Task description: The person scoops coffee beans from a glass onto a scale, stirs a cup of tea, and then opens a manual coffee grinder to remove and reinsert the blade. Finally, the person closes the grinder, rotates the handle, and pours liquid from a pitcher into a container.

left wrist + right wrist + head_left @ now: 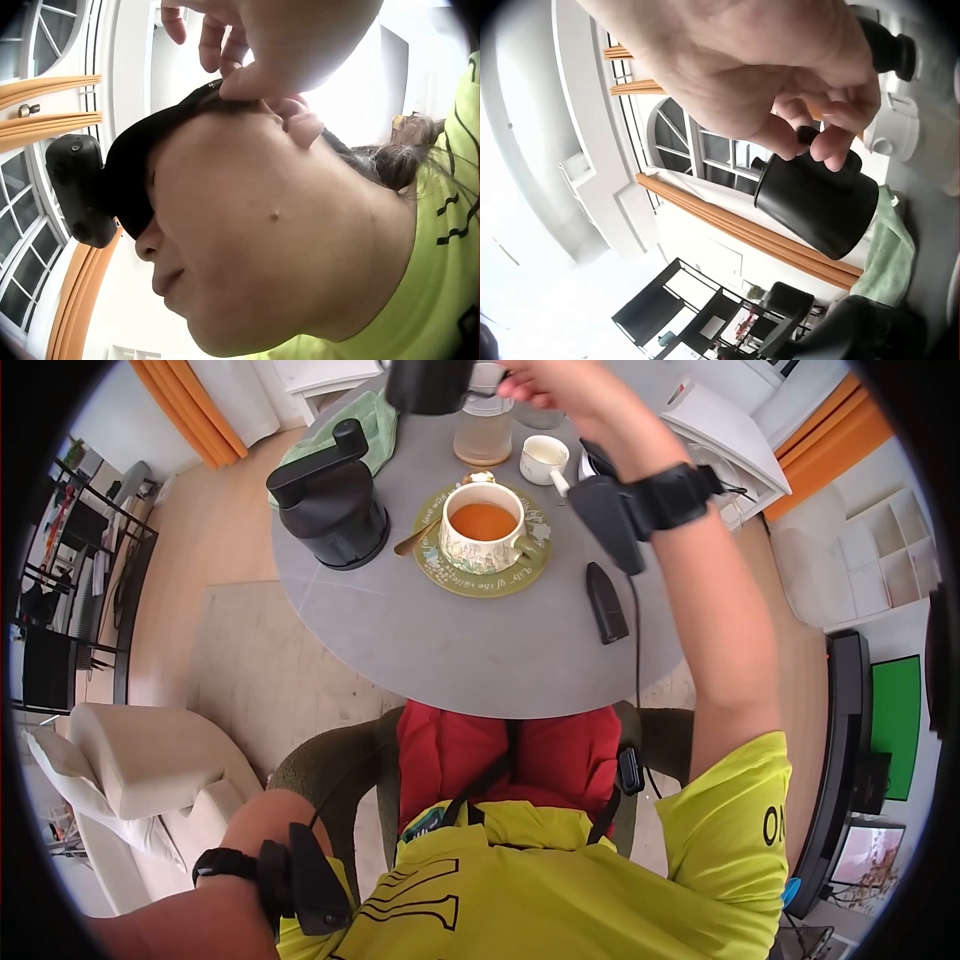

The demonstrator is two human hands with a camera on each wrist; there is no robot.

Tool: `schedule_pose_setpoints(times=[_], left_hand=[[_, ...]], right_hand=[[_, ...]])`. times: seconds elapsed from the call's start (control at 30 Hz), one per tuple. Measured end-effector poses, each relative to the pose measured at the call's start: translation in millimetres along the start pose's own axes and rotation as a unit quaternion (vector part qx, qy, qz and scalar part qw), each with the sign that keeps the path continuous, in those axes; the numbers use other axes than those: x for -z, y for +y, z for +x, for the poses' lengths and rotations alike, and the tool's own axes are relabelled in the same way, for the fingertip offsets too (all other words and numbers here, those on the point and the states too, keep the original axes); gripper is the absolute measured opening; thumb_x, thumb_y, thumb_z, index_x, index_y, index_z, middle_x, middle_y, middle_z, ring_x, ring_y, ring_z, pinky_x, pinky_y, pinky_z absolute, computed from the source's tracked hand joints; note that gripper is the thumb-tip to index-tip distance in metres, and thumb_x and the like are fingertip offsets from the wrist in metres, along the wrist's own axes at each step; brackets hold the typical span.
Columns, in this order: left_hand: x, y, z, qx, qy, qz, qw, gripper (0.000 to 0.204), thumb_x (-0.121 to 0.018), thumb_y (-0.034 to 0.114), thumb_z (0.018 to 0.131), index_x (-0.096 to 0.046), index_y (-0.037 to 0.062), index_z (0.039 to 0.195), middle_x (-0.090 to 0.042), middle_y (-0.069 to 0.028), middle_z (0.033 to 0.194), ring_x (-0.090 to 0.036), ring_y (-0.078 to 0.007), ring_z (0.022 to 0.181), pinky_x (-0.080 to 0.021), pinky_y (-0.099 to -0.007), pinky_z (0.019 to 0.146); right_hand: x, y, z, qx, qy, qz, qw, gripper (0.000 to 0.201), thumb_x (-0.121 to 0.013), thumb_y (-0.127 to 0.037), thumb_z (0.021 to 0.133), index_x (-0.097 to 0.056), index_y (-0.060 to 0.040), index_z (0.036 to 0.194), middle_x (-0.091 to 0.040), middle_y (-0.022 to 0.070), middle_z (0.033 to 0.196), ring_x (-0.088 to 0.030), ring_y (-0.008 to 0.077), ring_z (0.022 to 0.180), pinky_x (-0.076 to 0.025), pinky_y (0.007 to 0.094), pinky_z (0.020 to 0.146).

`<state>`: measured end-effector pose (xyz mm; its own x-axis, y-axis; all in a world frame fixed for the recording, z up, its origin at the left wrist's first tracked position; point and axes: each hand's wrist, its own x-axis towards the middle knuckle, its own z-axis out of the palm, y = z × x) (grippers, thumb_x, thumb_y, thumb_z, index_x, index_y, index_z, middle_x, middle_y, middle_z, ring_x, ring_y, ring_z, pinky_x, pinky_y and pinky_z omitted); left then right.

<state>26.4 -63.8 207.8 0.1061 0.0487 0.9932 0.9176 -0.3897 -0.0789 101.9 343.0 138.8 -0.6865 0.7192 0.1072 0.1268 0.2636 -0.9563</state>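
Observation:
My right hand [560,385] is raised over the far side of the table and holds a black pitcher [817,202] by its handle. The pitcher shows at the top edge of the head view, close to a clear glass jar [484,440] of pale liquid. My left hand [292,41] is up at the side of the head, its fingers loosely bent and touching beside the ear at the black cap [161,131]. On the table, a patterned cup [480,550] of orange-brown drink stands on a green saucer [440,575] with a small spoon [410,542].
On the left of the table [400,650] stands a black appliance with a lever arm [330,510], beside a green cloth [375,435]. A small white handled cup [543,457] is right of the jar. Nearer lies a black elongated device [606,603]. A cable [638,650] hangs from the right wrist.

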Motion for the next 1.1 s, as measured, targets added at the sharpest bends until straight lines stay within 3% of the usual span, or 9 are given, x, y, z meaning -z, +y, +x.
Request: schedule_pose_setpoints(times=[0.33, 0.4, 0.57, 0.7, 0.77, 0.83, 1.0, 1.03, 1.1], left_hand=[[1, 4, -7, 0.006, 0.006, -0.046, 0.999, 0.03, -0.05, 0.023, 0.094, -0.051, 0.0265, 0.123, -0.054, 0.0112, 0.104, -0.045, -0.0123, 0.103, -0.028, -0.0463, 0.099], [1, 4, -8, 0.006, 0.007, -0.054, 0.999, 0.03, -0.051, 0.022, 0.093, -0.051, 0.0261, 0.123, -0.054, 0.0108, 0.103, -0.046, -0.012, 0.101, -0.028, -0.0455, 0.099], [4, 8, -11, 0.008, 0.008, -0.074, 0.997, 0.031, -0.054, 0.019, 0.091, -0.052, 0.025, 0.121, -0.052, 0.01, 0.098, -0.046, -0.0112, 0.097, -0.027, -0.0436, 0.098], [7, 11, -12, 0.012, 0.013, -0.094, 0.995, 0.032, -0.056, 0.016, 0.089, -0.052, 0.0242, 0.12, -0.05, 0.0093, 0.095, -0.046, -0.0105, 0.093, -0.027, -0.0421, 0.098], [10, 12, -12, 0.018, 0.014, -0.109, 0.994, 0.033, -0.057, 0.015, 0.088, -0.052, 0.0238, 0.12, -0.049, 0.009, 0.093, -0.046, -0.0102, 0.091, -0.027, -0.0414, 0.097], [15, 11, -14, 0.03, 0.017, -0.127, 0.991, 0.034, -0.058, 0.014, 0.087, -0.053, 0.0233, 0.119, -0.049, 0.0087, 0.092, -0.047, -0.0099, 0.089, -0.026, -0.0406, 0.097], [20, 9, -47, 0.159, 0.064, -0.284, 0.943, 0.048, -0.058, 0.008, 0.084, -0.052, 0.0203, 0.13, -0.044, 0.0059, 0.079, -0.043, -0.0118, 0.076, -0.031, -0.0349, 0.087], [8, 19, -55, 0.257, 0.152, -0.206, 0.932, 0.041, -0.058, 0.012, 0.086, -0.051, 0.0142, 0.127, -0.05, -0.0038, 0.099, -0.049, -0.0169, 0.088, -0.038, -0.0378, 0.088], [-6, 25, -64, 0.388, 0.117, -0.21, 0.89, 0.035, -0.059, 0.009, 0.08, -0.047, 0.0089, 0.113, -0.051, -0.0051, 0.089, -0.05, -0.0177, 0.08, -0.041, -0.0386, 0.082]], right_hand=[[94, -54, -113, 0.021, 0.133, -0.227, 0.965, 0.02, -0.053, -0.022, 0.092, -0.058, -0.0113, 0.077, -0.058, -0.0008, 0.069, -0.057, 0.0102, 0.066, -0.042, 0.0235, 0.059], [110, -49, -122, 0.034, 0.13, -0.325, 0.936, 0.026, -0.051, -0.03, 0.095, -0.057, -0.0077, 0.083, -0.05, -0.003, 0.066, -0.044, 0.0043, 0.061, -0.035, 0.0207, 0.057], [118, -35, -131, 0.008, 0.148, -0.393, 0.907, 0.029, -0.05, -0.032, 0.095, -0.057, -0.006, 0.084, -0.047, -0.0026, 0.063, -0.041, 0.0068, 0.059, -0.035, 0.0224, 0.057], [121, -21, -127, 0.006, 0.151, -0.462, 0.874, 0.031, -0.051, -0.031, 0.094, -0.057, -0.0015, 0.088, -0.056, 0.0099, 0.064, -0.054, 0.0205, 0.059, -0.043, 0.0349, 0.058], [124, -15, -123, 0.057, 0.133, -0.567, 0.811, 0.03, -0.051, -0.029, 0.093, -0.058, -0.0008, 0.091, -0.062, 0.0177, 0.073, -0.06, 0.0339, 0.072, -0.045, 0.0427, 0.065], [125, -16, -120, 0.073, 0.123, -0.593, 0.792, 0.029, -0.05, -0.027, 0.094, -0.057, 0.0018, 0.094, -0.057, 0.0184, 0.07, -0.055, 0.0324, 0.067, -0.043, 0.0406, 0.065], [121, -19, -108, 0.088, 0.08, -0.663, 0.739, 0.025, -0.052, -0.024, 0.093, -0.056, 0.0013, 0.093, -0.061, 0.0222, 0.078, -0.058, 0.0398, 0.079, -0.043, 0.0469, 0.07], [121, -21, -107, 0.09, 0.08, -0.661, 0.74, 0.025, -0.052, -0.024, 0.093, -0.056, 0.0013, 0.093, -0.061, 0.0222, 0.078, -0.058, 0.0398, 0.079, -0.043, 0.0469, 0.07], [120, -28, -104, 0.085, 0.037, -0.697, 0.711, 0.024, -0.053, -0.022, 0.092, -0.056, 0.0016, 0.092, -0.061, 0.022, 0.079, -0.058, 0.0394, 0.08, -0.043, 0.0466, 0.07]])
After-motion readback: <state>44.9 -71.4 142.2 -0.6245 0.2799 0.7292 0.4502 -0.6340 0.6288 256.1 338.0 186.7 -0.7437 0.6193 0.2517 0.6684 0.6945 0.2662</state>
